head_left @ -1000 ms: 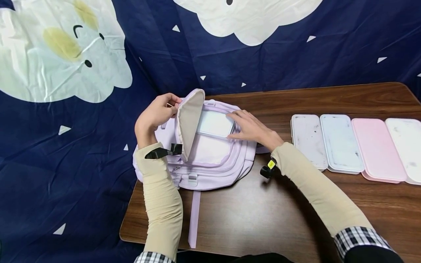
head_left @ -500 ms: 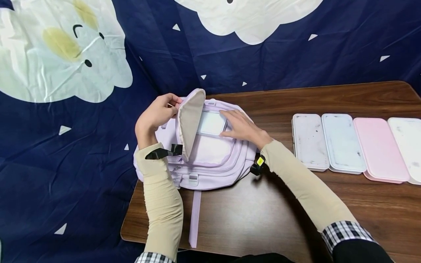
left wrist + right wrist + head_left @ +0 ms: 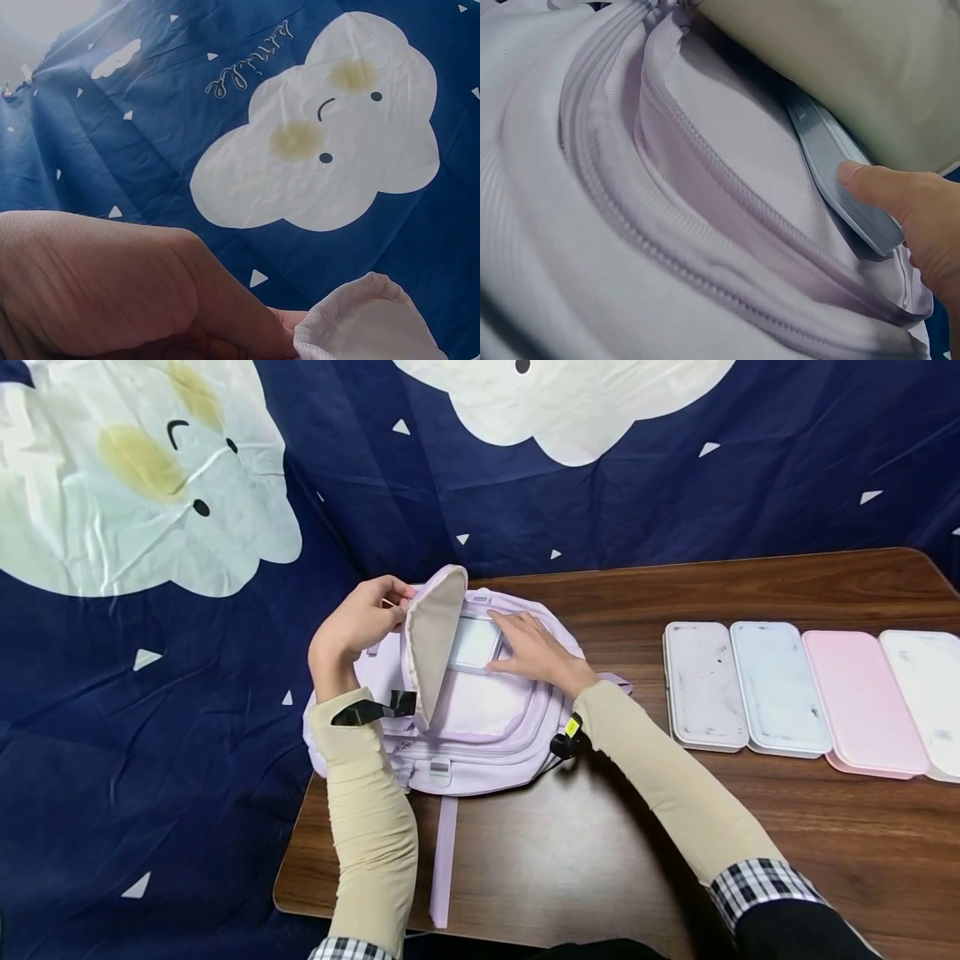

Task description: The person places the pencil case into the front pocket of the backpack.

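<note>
A lilac backpack (image 3: 483, 706) lies on the table with its front pocket unzipped. My left hand (image 3: 356, 622) pinches the edge of the pocket's flap (image 3: 435, 647) and holds it raised, its beige lining showing. Partly inside the pocket is a light blue pencil box (image 3: 474, 643), its left end hidden behind the flap. My right hand (image 3: 538, 650) grips the box by its outer end, thumb on the near long side and fingers toward the far side. In the right wrist view, the thumb (image 3: 874, 184) presses the box's side, and the other fingers are mostly hidden.
Several similar flat boxes stand in a row at the right: a greyish one (image 3: 705, 685), a pale blue one (image 3: 780, 689), a pink one (image 3: 865, 702) and a white one (image 3: 926, 693). A lilac strap (image 3: 444, 864) runs toward the table's front edge. A dark blue curtain (image 3: 637, 510) hangs behind.
My right hand has moved left with the pencil box, which has slid deeper into the pocket under the flap. The left hand and the flap stay in place.
</note>
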Demonstrator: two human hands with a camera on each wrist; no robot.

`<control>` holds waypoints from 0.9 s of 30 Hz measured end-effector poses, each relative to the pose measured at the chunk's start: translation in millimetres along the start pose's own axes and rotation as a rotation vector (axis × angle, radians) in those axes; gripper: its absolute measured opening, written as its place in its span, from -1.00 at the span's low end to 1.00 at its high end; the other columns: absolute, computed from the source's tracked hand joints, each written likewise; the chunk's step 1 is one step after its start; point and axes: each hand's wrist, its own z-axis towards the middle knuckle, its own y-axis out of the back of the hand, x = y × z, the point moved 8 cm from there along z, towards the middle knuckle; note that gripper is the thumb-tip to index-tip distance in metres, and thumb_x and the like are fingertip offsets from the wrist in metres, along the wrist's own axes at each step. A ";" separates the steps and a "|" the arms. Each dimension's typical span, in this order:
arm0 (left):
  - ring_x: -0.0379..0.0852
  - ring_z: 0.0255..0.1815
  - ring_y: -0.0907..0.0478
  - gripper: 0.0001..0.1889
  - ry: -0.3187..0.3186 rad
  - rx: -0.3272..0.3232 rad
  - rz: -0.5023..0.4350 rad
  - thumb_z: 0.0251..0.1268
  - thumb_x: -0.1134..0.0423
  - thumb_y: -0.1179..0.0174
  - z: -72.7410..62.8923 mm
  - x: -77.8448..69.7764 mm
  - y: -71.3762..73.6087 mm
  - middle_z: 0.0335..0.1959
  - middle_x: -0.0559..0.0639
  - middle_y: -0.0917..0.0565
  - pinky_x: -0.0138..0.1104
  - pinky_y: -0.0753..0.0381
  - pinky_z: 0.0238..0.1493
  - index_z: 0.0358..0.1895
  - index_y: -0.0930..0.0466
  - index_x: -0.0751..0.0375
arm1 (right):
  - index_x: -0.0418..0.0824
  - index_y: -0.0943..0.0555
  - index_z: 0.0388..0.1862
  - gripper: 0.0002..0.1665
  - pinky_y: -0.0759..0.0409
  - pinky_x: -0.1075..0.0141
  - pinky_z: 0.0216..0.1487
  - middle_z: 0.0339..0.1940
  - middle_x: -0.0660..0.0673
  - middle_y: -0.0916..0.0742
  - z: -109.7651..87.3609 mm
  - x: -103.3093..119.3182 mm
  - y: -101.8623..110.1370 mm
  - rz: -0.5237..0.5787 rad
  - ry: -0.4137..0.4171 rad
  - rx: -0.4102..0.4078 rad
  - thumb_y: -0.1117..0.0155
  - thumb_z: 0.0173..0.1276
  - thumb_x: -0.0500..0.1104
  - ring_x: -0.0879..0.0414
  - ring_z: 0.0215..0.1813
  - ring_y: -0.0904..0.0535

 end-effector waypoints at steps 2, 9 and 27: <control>-0.10 -0.26 -0.46 -0.74 0.002 0.000 0.000 0.25 0.50 0.04 0.1 -0.1 0.0 -0.24 0.10 -0.50 -0.42 -0.51 -0.22 -0.01 -0.47 0.38 | -0.26 -0.08 0.51 0.15 -0.12 0.02 0.45 0.45 -0.24 -0.34 2.0 0.8 -0.9 0.002 -0.005 0.000 -0.39 0.11 0.23 -0.16 0.42 -0.22; -0.11 -0.29 -0.46 -0.72 -0.005 0.012 0.006 0.24 0.52 0.04 -1.1 -1.9 -0.4 -0.24 0.12 -0.51 -0.41 -0.49 -0.24 0.00 -0.47 0.40 | -0.24 -0.07 0.51 0.16 -0.14 0.05 0.45 0.45 -0.23 -0.34 6.7 0.2 -3.9 -0.014 -0.020 0.012 -0.37 0.12 0.25 -0.13 0.42 -0.24; -0.13 -0.30 -0.46 -0.73 0.003 0.000 -0.006 0.26 0.52 0.06 -1.2 1.0 1.2 -0.25 0.09 -0.49 -0.44 -0.51 -0.25 0.00 -0.46 0.39 | -0.25 -0.12 0.50 0.10 -0.09 0.02 0.47 0.43 -0.25 -0.37 1.2 -0.2 7.6 0.017 -0.007 -0.023 -0.34 0.15 0.24 -0.14 0.44 -0.22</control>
